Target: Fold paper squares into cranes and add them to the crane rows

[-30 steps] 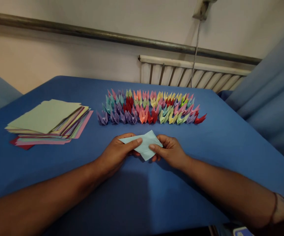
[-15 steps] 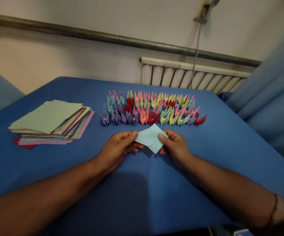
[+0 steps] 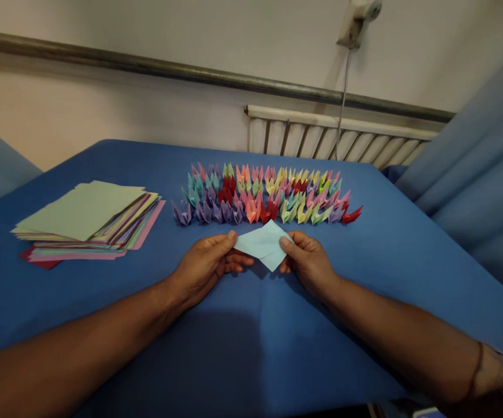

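Note:
A folded light-blue paper (image 3: 265,244) is stretched between my two hands, just above the blue table. Its left end narrows to a point, and the right part is a wider diamond. My left hand (image 3: 212,258) pinches the narrow end between thumb and fingers. On the other side, my right hand (image 3: 307,255) grips the right corner, its thumb lying on top of the paper. Just beyond the paper stand several rows of folded paper cranes (image 3: 253,208) in many colours. The undersides of the fingers are partly hidden.
To the left lies a stack of coloured paper sheets (image 3: 81,212), pale green on top. The blue table cover (image 3: 216,360) spreads under everything. Behind the table are a radiator (image 3: 312,122) and a metal pipe (image 3: 168,69). A blue curtain (image 3: 486,174) hangs at the right.
The view has shifted slightly. My left thumb has slid a little outward along the narrow end, so more of the paper shows. Both hands still hold it.

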The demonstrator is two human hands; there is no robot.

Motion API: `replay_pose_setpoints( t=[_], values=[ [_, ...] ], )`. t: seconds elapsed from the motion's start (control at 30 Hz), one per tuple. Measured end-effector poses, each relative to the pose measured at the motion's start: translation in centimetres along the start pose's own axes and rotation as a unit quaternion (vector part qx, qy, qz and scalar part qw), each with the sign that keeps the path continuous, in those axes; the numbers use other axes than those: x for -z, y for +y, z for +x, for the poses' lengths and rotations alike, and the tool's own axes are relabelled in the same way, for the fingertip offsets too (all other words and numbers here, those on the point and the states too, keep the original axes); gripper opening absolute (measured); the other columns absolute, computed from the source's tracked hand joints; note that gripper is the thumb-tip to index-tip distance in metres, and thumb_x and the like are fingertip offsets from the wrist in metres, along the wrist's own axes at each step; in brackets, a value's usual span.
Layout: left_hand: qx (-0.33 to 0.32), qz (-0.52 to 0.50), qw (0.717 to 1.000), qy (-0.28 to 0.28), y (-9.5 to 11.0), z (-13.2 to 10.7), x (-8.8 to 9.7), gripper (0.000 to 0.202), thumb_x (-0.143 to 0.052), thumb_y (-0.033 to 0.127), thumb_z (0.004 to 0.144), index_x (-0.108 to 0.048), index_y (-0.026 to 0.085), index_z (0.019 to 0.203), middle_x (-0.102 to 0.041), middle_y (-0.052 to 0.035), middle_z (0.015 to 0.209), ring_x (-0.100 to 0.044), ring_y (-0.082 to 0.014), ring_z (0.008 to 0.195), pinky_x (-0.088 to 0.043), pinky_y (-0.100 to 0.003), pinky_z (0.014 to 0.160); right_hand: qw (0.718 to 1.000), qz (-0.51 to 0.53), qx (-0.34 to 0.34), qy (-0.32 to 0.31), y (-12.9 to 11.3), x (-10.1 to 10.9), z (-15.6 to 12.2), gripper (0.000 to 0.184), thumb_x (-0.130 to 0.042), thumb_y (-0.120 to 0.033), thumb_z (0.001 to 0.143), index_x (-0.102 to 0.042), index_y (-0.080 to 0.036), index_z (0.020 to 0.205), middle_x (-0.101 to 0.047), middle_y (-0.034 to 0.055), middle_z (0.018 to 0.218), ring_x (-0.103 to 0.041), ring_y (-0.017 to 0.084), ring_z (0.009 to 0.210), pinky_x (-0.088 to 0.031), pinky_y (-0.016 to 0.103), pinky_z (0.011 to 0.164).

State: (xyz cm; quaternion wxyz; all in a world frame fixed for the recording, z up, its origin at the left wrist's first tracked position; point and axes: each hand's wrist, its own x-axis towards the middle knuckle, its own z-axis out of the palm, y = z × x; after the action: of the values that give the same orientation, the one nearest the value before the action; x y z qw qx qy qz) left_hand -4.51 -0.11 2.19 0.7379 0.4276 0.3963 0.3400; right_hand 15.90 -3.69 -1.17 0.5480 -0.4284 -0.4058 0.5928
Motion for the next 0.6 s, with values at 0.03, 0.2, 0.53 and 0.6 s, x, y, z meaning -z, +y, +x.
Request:
replay_pose_setpoints(
  t=[0.03,0.2,0.53,0.6],
  values=[
    [0.0,-0.002,1.0,0.003,0.0,0.0,0.0,0.027,-0.061,0.037,0.091,-0.069,0.012,0.084,-0.075,-0.0095,0.073,-0.069,-0.0146,0.066,-0.051,-0.021,0.059,1.0,0.0,-0.002,0.001,0.0,0.0,0.0,0.036,-0.073,-0.051,0.076,-0.061,-0.018,0.078,-0.061,-0.0038,0.049,-0.053,0.009,0.039,-0.038,0.019,0.04],
    [0.004,-0.008,1.0,0.009,-0.1,0.3,0.1,0.035,-0.057,0.042,0.093,-0.07,0.011,0.088,-0.074,-0.0114,0.074,-0.069,-0.0166,0.068,-0.051,-0.023,0.058,1.0,-0.006,-0.004,0.003,0.0,0.0,0.1,0.035,-0.072,-0.051,0.077,-0.061,-0.018,0.079,-0.061,-0.0034,0.048,-0.053,0.009,0.039,-0.038,0.02,0.04],
    [-0.143,0.14,0.978,0.066,0.7,0.0,0.4,0.039,-0.073,0.041,0.079,-0.066,0.017,0.108,-0.071,-0.0096,0.114,-0.066,-0.0213,0.1,-0.052,-0.032,0.088,0.995,-0.098,0.035,0.011,-0.5,-0.5,-0.5,0.036,-0.068,-0.053,0.079,-0.065,-0.017,0.08,-0.058,-0.004,0.046,-0.05,0.009,0.041,-0.039,0.021,0.044],
    [-0.172,0.2,0.961,0.078,1.0,-0.4,0.1,0.046,-0.076,0.04,0.076,-0.063,0.017,0.113,-0.071,-0.0106,0.115,-0.065,-0.0244,0.107,-0.05,-0.037,0.095,0.992,-0.117,0.048,0.017,-0.4,-0.6,-0.6,0.035,-0.068,-0.052,0.08,-0.066,-0.017,0.08,-0.056,-0.0045,0.047,-0.05,0.009,0.042,-0.039,0.021,0.045]
  ],
)
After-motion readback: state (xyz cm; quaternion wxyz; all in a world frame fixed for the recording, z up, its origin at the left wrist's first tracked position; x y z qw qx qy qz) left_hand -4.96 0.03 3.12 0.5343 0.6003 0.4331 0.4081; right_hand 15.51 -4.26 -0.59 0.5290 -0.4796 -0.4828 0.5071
